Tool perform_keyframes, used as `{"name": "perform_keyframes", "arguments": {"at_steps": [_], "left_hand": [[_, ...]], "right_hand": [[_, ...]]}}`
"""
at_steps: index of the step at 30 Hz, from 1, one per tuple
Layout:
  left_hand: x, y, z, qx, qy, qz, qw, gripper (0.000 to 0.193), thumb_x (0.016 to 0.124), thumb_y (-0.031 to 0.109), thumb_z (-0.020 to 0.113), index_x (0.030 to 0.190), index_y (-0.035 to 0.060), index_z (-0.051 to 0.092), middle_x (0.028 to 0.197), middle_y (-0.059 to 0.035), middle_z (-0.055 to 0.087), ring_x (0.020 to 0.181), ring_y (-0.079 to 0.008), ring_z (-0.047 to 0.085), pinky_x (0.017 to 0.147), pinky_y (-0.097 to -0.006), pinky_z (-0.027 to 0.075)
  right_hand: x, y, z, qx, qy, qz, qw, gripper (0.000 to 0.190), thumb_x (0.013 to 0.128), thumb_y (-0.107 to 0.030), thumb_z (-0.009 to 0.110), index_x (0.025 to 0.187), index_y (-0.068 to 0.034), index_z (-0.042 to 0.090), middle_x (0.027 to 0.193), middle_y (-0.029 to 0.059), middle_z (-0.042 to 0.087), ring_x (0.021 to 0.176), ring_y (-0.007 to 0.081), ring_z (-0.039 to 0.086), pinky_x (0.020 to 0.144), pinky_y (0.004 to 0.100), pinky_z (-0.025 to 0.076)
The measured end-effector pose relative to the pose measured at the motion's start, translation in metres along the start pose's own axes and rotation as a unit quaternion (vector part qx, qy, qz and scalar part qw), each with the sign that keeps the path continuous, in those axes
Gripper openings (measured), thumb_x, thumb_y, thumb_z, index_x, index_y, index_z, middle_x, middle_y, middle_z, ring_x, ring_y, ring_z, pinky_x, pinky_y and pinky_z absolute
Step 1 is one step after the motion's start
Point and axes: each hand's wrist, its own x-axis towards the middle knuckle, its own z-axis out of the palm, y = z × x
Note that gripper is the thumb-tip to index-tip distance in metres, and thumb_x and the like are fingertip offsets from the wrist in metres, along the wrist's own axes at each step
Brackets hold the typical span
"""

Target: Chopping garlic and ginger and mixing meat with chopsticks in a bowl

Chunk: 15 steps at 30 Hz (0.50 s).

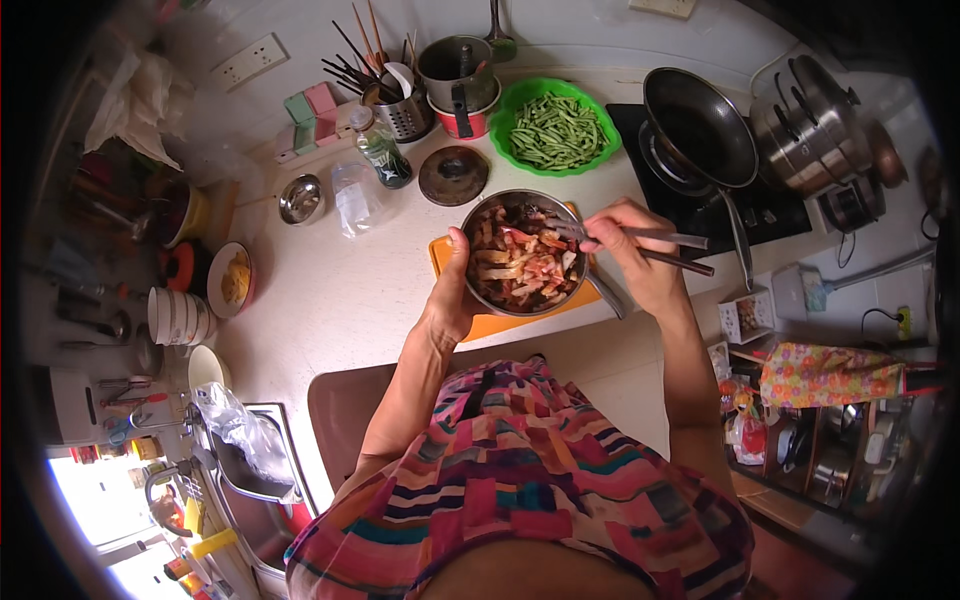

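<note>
My left hand point(448, 304) grips the left side of a round metal bowl point(471, 288), thumb up along its rim. Strips of sliced meat point(525, 259), pale and reddish with darker bits among them, fill much of it. A pair of dark chopsticks point(675, 239) is in my right hand point(634, 240), their tips among the meat at the bowl's upper right. Under the bowl lies an orange cutting board point(487, 327), mostly covered. A grey handle point(606, 294) sticks out at the lower right; I cannot tell whether it belongs to the bowl.
Behind the bowl stand a green basin of cut green beans point(559, 135), a dark round lid point(453, 175) and a bottle point(382, 150). A frying pan point(701, 127) sits on the black stove point(772, 225) at right. Stacked bowls point(180, 315) and a sink point(259, 517) are left.
</note>
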Motion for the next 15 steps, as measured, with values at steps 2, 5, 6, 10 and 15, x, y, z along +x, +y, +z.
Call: {"name": "perform_keyframes", "arguments": {"at_steps": [2, 5, 6, 10, 15], "left_hand": [[0.000, -0.003, 0.012, -0.001, 0.008, 0.001, 1.000, 0.086, 0.084, 0.077, 0.028, 0.137, 0.0110, 0.041, 0.132, -0.0136, 0.053, 0.116, -0.0270, 0.056, 0.087, -0.0516, 0.050], [-0.001, -0.011, 0.030, 0.000, 0.001, -0.008, 1.000, 0.085, 0.085, 0.076, 0.026, 0.138, 0.0114, 0.040, 0.132, -0.0131, 0.052, 0.117, -0.0266, 0.055, 0.092, -0.0528, 0.048], [0.000, -0.014, 0.036, 0.006, 0.001, -0.007, 1.000, 0.085, 0.085, 0.076, 0.025, 0.139, 0.0117, 0.039, 0.133, -0.0128, 0.052, 0.118, -0.0266, 0.054, 0.093, -0.0533, 0.047], [0.002, -0.019, 0.056, -0.002, -0.017, 0.005, 1.000, 0.084, 0.086, 0.076, 0.024, 0.140, 0.0126, 0.038, 0.135, -0.0116, 0.050, 0.120, -0.0270, 0.053, 0.095, -0.0540, 0.046], [0.014, -0.028, 0.059, -0.009, -0.052, -0.009, 0.999, 0.085, 0.084, 0.077, 0.024, 0.140, 0.0136, 0.037, 0.135, -0.0110, 0.050, 0.120, -0.0277, 0.053, 0.094, -0.0535, 0.047]], "right_hand": [[-0.004, 0.004, -0.013, 0.005, -0.023, 0.004, 1.000, 0.018, 0.093, -0.010, 0.058, 0.089, 0.007, 0.061, 0.079, 0.0092, 0.060, 0.070, 0.0150, 0.065, 0.062, 0.0239, 0.051], [-0.007, 0.000, -0.032, 0.008, -0.002, -0.015, 1.000, 0.017, 0.093, -0.010, 0.059, 0.089, 0.007, 0.061, 0.079, 0.0097, 0.060, 0.070, 0.0153, 0.065, 0.061, 0.0241, 0.050], [-0.006, -0.002, -0.033, 0.011, -0.001, -0.038, 0.999, 0.017, 0.092, -0.010, 0.059, 0.089, 0.007, 0.061, 0.078, 0.0099, 0.060, 0.069, 0.0155, 0.065, 0.060, 0.0244, 0.050], [-0.011, 0.006, -0.039, 0.012, -0.052, -0.027, 0.998, 0.014, 0.091, -0.007, 0.060, 0.088, 0.006, 0.063, 0.078, 0.0111, 0.061, 0.067, 0.0165, 0.064, 0.059, 0.0258, 0.049], [-0.021, -0.010, -0.063, 0.022, -0.022, -0.018, 0.999, 0.013, 0.090, -0.005, 0.060, 0.088, 0.007, 0.064, 0.078, 0.0114, 0.061, 0.068, 0.0151, 0.064, 0.060, 0.0256, 0.050]]}}
